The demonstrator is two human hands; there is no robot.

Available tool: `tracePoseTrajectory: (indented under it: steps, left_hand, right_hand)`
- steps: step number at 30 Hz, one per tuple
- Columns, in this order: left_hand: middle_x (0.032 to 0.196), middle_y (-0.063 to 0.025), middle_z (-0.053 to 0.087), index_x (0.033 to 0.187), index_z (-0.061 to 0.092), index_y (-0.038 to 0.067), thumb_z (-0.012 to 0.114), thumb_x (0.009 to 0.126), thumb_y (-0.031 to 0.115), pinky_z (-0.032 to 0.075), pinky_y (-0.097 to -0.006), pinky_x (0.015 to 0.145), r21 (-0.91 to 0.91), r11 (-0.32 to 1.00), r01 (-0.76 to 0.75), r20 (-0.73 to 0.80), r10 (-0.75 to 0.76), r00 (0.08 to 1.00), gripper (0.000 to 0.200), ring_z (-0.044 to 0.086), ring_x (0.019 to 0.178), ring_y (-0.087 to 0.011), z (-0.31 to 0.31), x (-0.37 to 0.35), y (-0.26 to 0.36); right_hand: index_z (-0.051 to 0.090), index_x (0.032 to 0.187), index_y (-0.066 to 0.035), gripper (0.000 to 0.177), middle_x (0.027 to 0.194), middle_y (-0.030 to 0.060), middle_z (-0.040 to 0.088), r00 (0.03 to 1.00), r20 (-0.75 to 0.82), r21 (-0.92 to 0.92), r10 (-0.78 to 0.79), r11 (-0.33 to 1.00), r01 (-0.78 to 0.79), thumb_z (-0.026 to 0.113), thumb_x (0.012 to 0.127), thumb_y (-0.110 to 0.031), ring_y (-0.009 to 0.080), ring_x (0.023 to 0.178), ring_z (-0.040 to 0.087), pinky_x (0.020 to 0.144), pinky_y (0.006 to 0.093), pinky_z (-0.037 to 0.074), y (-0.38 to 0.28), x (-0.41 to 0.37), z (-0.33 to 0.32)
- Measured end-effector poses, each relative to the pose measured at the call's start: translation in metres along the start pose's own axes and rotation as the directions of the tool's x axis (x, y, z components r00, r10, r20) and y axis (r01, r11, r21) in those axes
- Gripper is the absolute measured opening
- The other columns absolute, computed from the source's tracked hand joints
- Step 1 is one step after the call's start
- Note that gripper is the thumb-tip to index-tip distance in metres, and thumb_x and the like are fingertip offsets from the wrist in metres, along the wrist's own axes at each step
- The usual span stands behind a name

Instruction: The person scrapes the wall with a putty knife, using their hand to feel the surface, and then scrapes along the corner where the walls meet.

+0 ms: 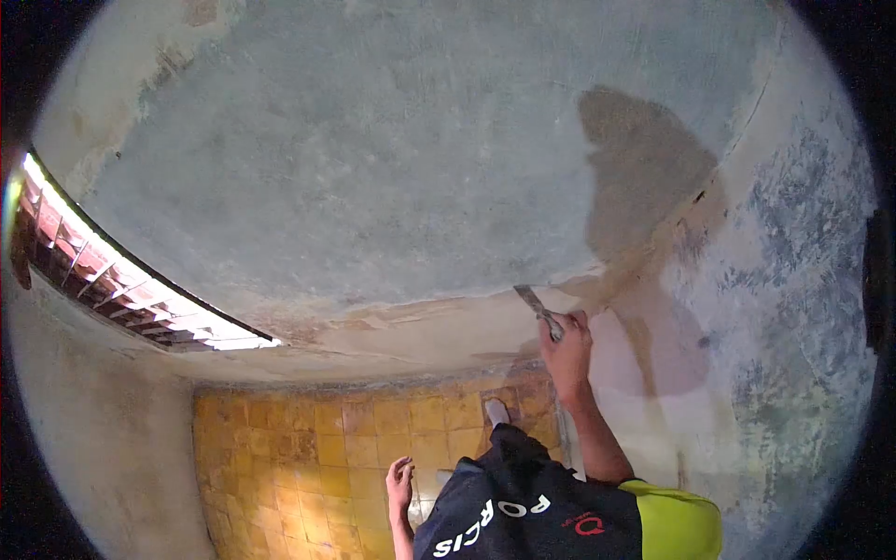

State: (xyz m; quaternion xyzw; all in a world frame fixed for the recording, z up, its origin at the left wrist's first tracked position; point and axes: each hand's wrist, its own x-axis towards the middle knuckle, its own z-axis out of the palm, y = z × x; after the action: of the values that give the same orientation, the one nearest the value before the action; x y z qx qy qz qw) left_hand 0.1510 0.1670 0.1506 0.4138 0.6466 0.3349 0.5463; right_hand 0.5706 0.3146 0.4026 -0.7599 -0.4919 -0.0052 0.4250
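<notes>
My right hand (567, 353) is closed around the handle of a putty knife (532, 301), its flat metal blade pointing up and left. The blade lies against the lower part of the wall (373, 187), where the grey-blue surface meets a pale, beige, patchy band (420, 327). Down at my left side, my left hand (399, 481) hangs over the tiled floor with its fingers loosely curled and apart, and no tool shows in it.
Yellow-brown tiles (327, 448) cover the floor, and one foot (497, 411) stands near the wall's base. To the left is a barred window opening (140, 289) with bright light. A side wall with blotchy blue-white paint (793, 271) rises at right. My shadow falls across the corner.
</notes>
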Motion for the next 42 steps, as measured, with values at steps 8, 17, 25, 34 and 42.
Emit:
tracePoseTrajectory:
  steps: [8,17,25,34,42]
  left_hand:
    - [0.116,-0.0081,0.065,0.122,0.057,0.002,0.055,0.096,0.011,0.050,-0.0282,0.079,-0.017,1.000,-0.007,0.045,0.007,0.999,0.028,0.064,0.099,-0.0178,-0.011,-0.008,-0.015]
    - [0.117,-0.0089,0.064,0.121,0.057,0.002,0.054,0.096,0.010,0.050,-0.0300,0.082,-0.004,1.000,-0.022,0.058,0.022,0.998,0.027,0.064,0.101,-0.0192,-0.025,-0.006,-0.004]
    - [0.117,-0.0089,0.064,0.122,0.056,0.002,0.053,0.096,0.010,0.051,-0.0301,0.082,0.001,0.999,-0.048,0.066,0.047,0.997,0.027,0.064,0.101,-0.0190,-0.042,-0.008,-0.011]
    - [0.118,-0.0082,0.064,0.123,0.056,0.003,0.054,0.096,0.011,0.050,-0.0302,0.081,-0.040,0.998,-0.056,0.037,0.057,0.998,0.028,0.064,0.101,-0.0194,-0.051,-0.014,-0.017]
    - [0.117,-0.0080,0.064,0.122,0.057,0.003,0.053,0.096,0.012,0.051,-0.0296,0.080,-0.055,0.996,-0.066,0.034,0.068,0.997,0.027,0.065,0.100,-0.0185,-0.047,-0.015,-0.019]
  right_hand:
    - [0.069,0.087,0.001,0.018,0.079,0.0214,0.063,0.998,-0.001,0.039,0.060,0.997,-0.060,0.067,0.083,-0.016,0.0380,0.077,0.063,0.069,0.0433,0.052,-0.004,-0.001,-0.007]
    - [0.069,0.083,0.001,0.020,0.075,0.0235,0.066,0.992,0.048,0.018,0.113,0.993,-0.114,0.067,0.083,-0.018,0.0396,0.071,0.065,0.064,0.0432,0.051,0.001,-0.001,0.002]
    - [0.067,0.079,0.002,0.024,0.072,0.0232,0.064,0.997,0.022,-0.029,0.069,0.997,-0.068,0.065,0.085,-0.022,0.0389,0.071,0.065,0.064,0.0453,0.051,-0.010,0.003,0.004]
    - [0.071,0.094,-0.003,0.029,0.082,0.0201,0.069,0.986,0.057,-0.284,0.154,0.950,-0.132,0.067,0.085,-0.030,0.0369,0.078,0.067,0.069,0.0441,0.054,-0.046,-0.008,0.001]
    - [0.066,0.099,-0.006,0.027,0.088,0.0139,0.066,0.984,0.162,-0.416,0.076,0.909,-0.002,0.063,0.088,-0.030,0.0322,0.075,0.068,0.066,0.0436,0.054,-0.042,-0.031,0.016]
